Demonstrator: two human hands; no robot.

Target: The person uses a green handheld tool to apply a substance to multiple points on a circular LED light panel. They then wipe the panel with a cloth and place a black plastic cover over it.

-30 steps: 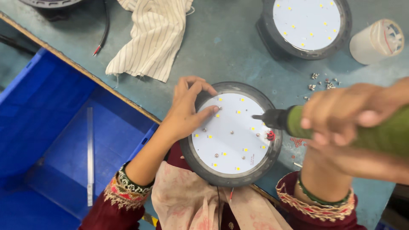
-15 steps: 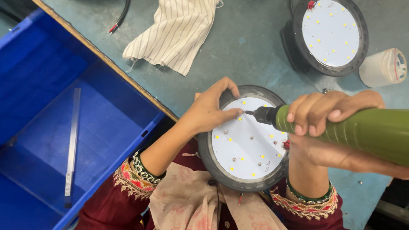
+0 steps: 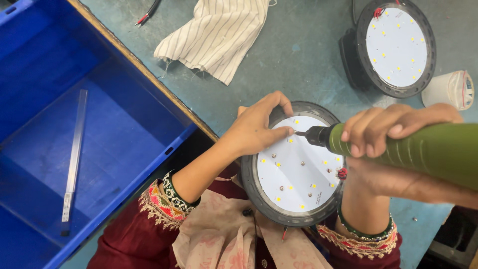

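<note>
Pressing down near the upper edge of the round white LED plate [image 3: 298,169], the left hand [image 3: 256,129] had its fingers [image 3: 283,131] spread open, gripping nothing, one fingertip right beside the driver's bit. The right hand [image 3: 393,130] was wrapped tight around the green electric screwdriver [image 3: 418,149], tip on the plate. That plate sat in its dark round housing [image 3: 251,187] at the bench [image 3: 298,55] edge, against the person's lap. A second lamp [image 3: 396,45] lay beyond, well apart, with a whitish roll [image 3: 448,89] just beside it; its markings were too small to read. A striped cloth [image 3: 216,35] lay on the bench, a blue crate [image 3: 59,99] sat left, holding a pale strip [image 3: 74,154]. The screwdriver's rear ran out of frame.
</note>
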